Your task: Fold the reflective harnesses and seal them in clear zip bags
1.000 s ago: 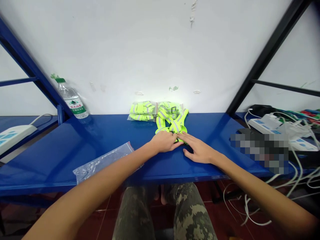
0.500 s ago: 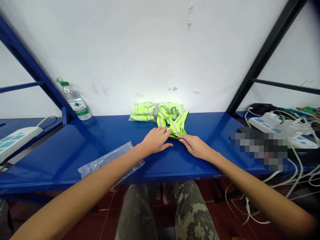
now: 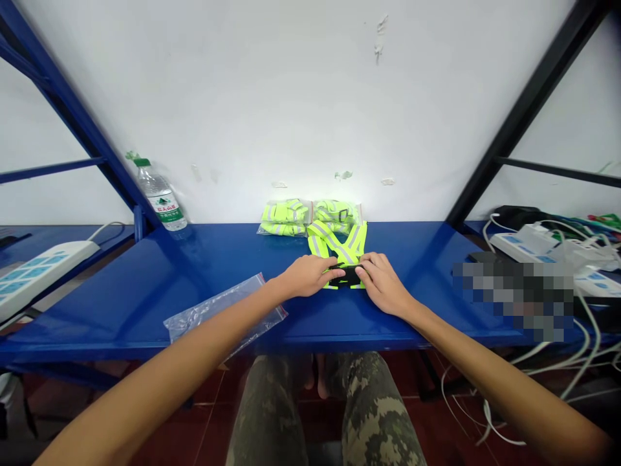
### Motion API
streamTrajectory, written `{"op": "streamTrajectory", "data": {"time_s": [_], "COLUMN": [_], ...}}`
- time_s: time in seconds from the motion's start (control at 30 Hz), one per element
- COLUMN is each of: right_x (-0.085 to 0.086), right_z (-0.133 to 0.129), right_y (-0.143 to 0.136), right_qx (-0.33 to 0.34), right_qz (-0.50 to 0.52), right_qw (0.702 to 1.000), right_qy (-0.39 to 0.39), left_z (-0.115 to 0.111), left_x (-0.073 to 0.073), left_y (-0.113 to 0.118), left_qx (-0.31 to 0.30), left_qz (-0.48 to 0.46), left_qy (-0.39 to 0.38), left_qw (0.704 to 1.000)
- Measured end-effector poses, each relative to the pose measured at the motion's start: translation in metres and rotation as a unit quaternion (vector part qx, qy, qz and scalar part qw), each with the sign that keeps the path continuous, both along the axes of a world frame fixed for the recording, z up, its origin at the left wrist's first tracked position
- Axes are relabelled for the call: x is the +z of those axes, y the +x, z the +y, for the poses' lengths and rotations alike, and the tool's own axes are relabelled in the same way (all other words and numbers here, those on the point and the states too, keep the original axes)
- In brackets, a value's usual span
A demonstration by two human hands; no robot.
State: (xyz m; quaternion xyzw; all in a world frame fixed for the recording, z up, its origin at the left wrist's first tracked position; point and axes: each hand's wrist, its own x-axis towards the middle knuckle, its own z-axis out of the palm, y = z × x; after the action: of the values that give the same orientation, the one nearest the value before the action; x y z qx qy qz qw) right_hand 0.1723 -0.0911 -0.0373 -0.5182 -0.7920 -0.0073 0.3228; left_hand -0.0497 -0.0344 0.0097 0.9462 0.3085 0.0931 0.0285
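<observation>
A neon-yellow reflective vest (image 3: 358, 243) of crossed straps with silver stripes lies on the blue table, with a black band (image 3: 348, 276) at its near end. My left hand (image 3: 306, 276) is closed on the left end of that band, thumb on top. On the right end, my right hand (image 3: 387, 285) grips the same band, fingers over the far side and thumb on the near side. The fingers partly cover the vest's lower edge. Just behind it, against the wall, are two clear bags of folded yellow vests, a left bag (image 3: 285, 215) and a right bag (image 3: 334, 210).
A flat clear zip bag (image 3: 218, 305) lies under my left forearm. The water bottle (image 3: 162, 200) stands at the back left. Power strips sit at both sides, the left strip (image 3: 43, 275) and the right strip (image 3: 526, 249), with white cables hanging at the right.
The vest's black band has come into view between my hands, spread flatter toward me. My right hand has turned, its fingers now curled over the band. The view has shifted slightly.
</observation>
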Motion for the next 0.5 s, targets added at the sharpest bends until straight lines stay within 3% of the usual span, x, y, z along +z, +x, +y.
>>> {"op": "streamTrajectory", "data": {"time_s": [0.07,0.3,0.4,0.5], "right_x": [-0.001,-0.001,0.0,-0.001], "right_z": [-0.002,-0.002,0.004,0.01], "right_y": [-0.002,-0.008,-0.006,-0.004], "right_qx": [-0.026,0.001,0.024,0.023], "right_qz": [-0.017,0.024,0.053,0.055], "right_qw": [0.999,0.999,0.998,0.998], "right_qy": [0.022,-0.027,-0.03,-0.019], "left_z": [0.004,0.021,0.02,0.014], "left_x": [0.001,0.005,0.003,-0.002], "left_y": [0.0,0.003,0.007,0.01], "left_qx": [-0.009,-0.048,-0.029,0.013], "left_qz": [-0.018,-0.056,-0.057,-0.035], "left_qy": [-0.056,-0.231,-0.204,-0.104], "left_qw": [0.998,0.97,0.977,0.994]}}
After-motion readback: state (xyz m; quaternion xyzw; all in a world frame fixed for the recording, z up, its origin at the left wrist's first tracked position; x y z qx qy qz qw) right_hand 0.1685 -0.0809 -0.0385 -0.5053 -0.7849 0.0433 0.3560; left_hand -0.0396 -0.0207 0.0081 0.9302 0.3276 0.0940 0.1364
